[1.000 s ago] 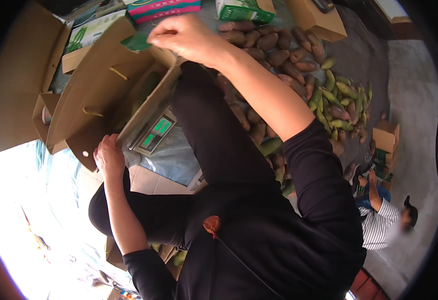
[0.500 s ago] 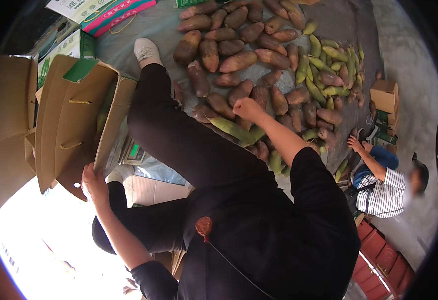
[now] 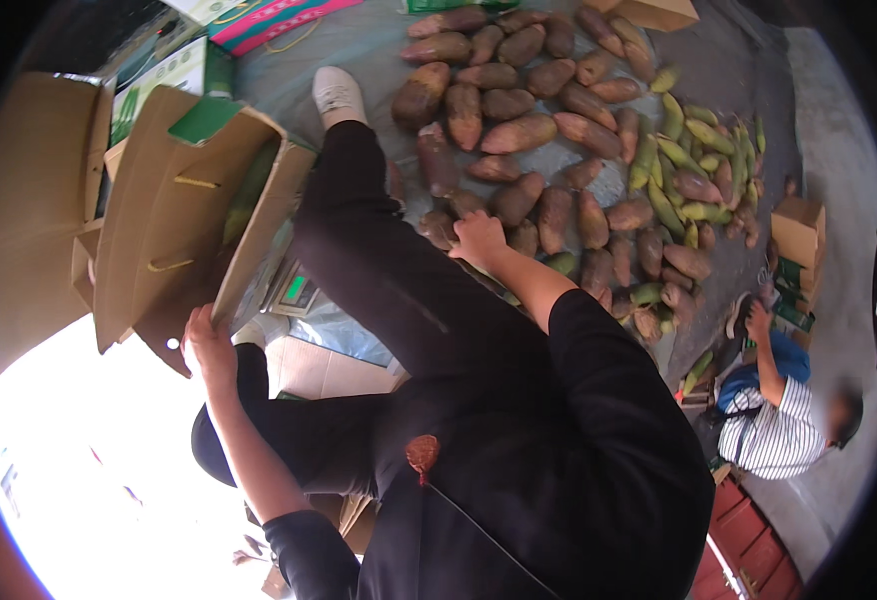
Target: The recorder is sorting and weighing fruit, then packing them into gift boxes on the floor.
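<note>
My left hand (image 3: 209, 345) is closed on the lower edge of an upright cardboard box (image 3: 259, 215) with open flaps and yellow cord handles. Inside the box, something long and green shows partly. Beside my raised knee, my right hand (image 3: 479, 240) is bent down over the near edge of a pile of big reddish-brown roots (image 3: 519, 133). Its fingertips are partly hidden, and what they close on cannot be made out. A thin strip of a green root (image 3: 494, 284) shows under the wrist, against my trouser leg.
Slimmer green roots (image 3: 704, 135) lie to the right of the pile. A scale (image 3: 294, 290) with a lit green display stands beside the box. Printed cartons (image 3: 169, 85) are at the back left. At the right, a person in a striped shirt (image 3: 774, 430) sits near small boxes (image 3: 797, 235).
My right hand has moved left and nearer my leg, over the green root seen there before, which is now mostly covered. My left hand keeps its hold on the box. The whole view has shifted.
</note>
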The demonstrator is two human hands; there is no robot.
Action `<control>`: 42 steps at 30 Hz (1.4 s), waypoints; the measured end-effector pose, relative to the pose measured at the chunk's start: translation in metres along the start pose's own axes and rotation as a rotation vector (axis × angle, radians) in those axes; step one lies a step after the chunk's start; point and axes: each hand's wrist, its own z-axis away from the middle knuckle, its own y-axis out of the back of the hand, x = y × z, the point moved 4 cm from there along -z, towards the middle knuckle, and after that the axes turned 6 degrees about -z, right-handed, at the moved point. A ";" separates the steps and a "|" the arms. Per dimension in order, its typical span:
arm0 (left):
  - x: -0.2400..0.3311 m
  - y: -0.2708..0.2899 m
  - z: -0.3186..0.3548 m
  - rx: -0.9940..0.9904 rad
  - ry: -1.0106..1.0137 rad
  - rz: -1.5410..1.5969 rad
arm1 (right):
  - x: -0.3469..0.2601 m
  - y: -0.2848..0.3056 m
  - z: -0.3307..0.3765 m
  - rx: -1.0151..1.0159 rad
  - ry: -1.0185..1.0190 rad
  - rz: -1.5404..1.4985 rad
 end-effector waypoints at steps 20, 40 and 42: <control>0.008 0.011 0.004 0.022 0.069 -0.054 | 0.080 -0.046 0.069 -0.204 -0.149 -0.110; 0.008 0.011 0.007 0.063 0.046 -0.104 | -0.015 0.234 0.090 0.845 0.243 -0.845; 0.008 0.009 0.007 0.049 0.053 -0.106 | -0.067 0.275 0.087 0.878 0.508 -1.109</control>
